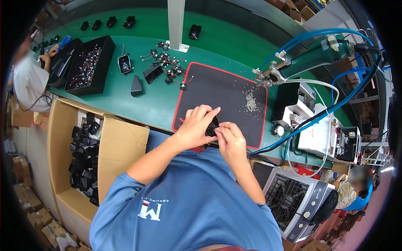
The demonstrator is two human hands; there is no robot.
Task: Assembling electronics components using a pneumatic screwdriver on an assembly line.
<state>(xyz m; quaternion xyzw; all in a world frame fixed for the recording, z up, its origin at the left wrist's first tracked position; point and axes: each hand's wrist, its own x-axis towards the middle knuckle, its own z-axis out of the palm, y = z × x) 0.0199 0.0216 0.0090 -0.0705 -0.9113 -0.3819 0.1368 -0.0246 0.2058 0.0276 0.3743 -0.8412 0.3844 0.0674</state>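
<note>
My left hand (193, 127) grips a small black plastic housing (212, 126) at the near edge of a black mat (209, 90) with a red border. Thumb and fingers wrap around the housing from the left. My right hand (232, 142) is at the right side of it, thumb and fingertips pinched against it; whatever they pinch is too small to make out. On the mat's right part lies a scattered pile of small silvery pieces, like screws or pins (250, 102). Beyond the mat's left edge sit several small circuit parts with red and black wires (167, 62).
A cardboard box (121, 146) of black housings stands at my left. On the green bench are a black bin (100, 81) of wired parts and loose housings (136, 85). A green power tool (316, 60) with blue hoses hangs right, above machines (293, 100). A co-worker (31, 79) is far left.
</note>
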